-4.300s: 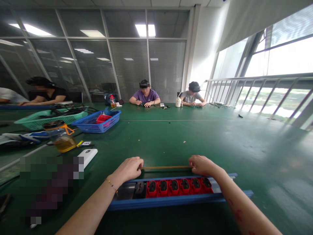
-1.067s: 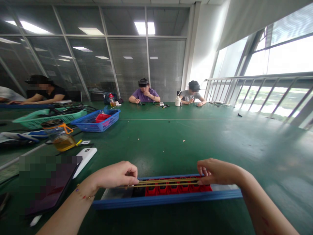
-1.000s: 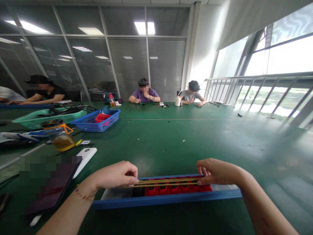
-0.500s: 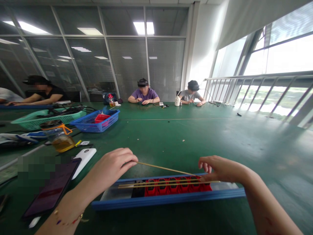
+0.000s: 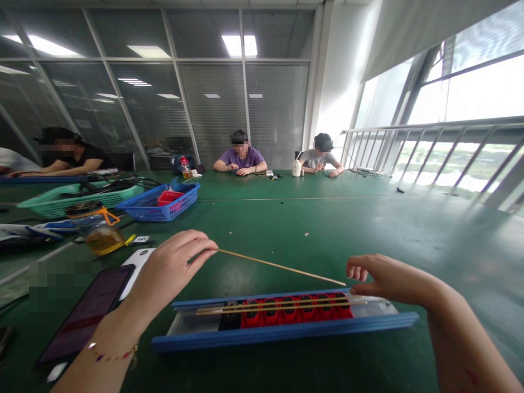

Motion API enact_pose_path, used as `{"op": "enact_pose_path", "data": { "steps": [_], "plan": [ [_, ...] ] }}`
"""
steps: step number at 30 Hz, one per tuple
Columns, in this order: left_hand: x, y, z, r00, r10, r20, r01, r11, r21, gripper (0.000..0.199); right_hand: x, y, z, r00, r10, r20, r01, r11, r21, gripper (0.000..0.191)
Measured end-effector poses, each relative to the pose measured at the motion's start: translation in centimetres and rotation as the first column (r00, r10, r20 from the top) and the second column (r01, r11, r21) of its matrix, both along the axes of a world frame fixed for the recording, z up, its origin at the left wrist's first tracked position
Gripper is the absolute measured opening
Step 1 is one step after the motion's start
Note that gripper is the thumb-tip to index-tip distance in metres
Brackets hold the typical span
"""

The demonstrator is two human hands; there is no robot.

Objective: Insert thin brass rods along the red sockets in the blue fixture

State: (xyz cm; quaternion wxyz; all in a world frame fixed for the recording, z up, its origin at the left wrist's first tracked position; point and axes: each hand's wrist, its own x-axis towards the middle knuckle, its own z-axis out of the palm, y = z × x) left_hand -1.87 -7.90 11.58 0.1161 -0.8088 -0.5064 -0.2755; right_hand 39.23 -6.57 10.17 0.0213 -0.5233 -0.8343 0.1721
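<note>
My left hand (image 5: 176, 267) pinches one end of a thin wooden stick (image 5: 282, 267), which slants down to the right above the back rail. Close to the stick's far tip is my right hand (image 5: 380, 278), its thumb and forefinger apart and nothing seen between them. Below lies a long tray with blue rails (image 5: 282, 335) and a pale inner channel (image 5: 196, 322). A row of red holders (image 5: 270, 316) with dark insides sits in the channel, beside a black block (image 5: 231, 322). Two more wooden sticks (image 5: 307, 305) rest lengthwise over the holders.
On the left are a phone (image 5: 88, 311), a white device (image 5: 137, 267), a jar of amber liquid (image 5: 100, 234), a blue basket (image 5: 164, 207) and a green basket (image 5: 69, 199) with cables. Across the green table (image 5: 254, 229) sit other people, including one in purple (image 5: 248, 161).
My left hand has moved up and left with the stick, drawing it off the tray. My right hand has shifted slightly right, and the stick's tip is now apart from it.
</note>
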Motion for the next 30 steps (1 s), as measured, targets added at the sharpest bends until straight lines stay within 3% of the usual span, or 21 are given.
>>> {"op": "enact_pose_path", "data": {
  "steps": [3,6,10,17,22,30],
  "plan": [
    [-0.3,0.6,-0.1,0.998,0.061,0.024,-0.061,0.998,-0.008,0.025,-0.5,-0.7,0.6,1.000,0.004,0.019,-0.004,1.000,0.021,0.023],
    [-0.2,1.9,-1.2,0.997,0.074,-0.007,-0.074,0.988,-0.139,0.025,-1.8,-1.4,1.0,0.997,0.077,0.020,-0.077,0.997,0.015,0.018],
    [0.4,3.9,-4.0,0.997,0.055,-0.058,-0.071,0.946,-0.316,0.022,-3.8,-1.6,0.6,0.981,0.195,0.022,-0.195,0.981,-0.005,0.018],
    [0.5,5.6,-8.1,0.995,0.030,-0.094,-0.073,0.863,-0.500,0.018,-4.9,-1.3,-0.2,0.980,0.181,0.085,-0.182,0.983,0.013,0.019],
    [-0.2,6.3,-9.7,0.992,0.010,-0.126,-0.078,0.833,-0.548,0.016,-4.5,-1.0,-0.3,0.977,0.208,0.047,-0.208,0.978,-0.005,0.024],
    [-0.6,6.5,-11.2,0.992,0.002,-0.128,-0.066,0.862,-0.502,0.017,-5.2,-1.3,-0.3,0.979,0.170,0.116,-0.182,0.977,0.109,0.019]
  ]
}}
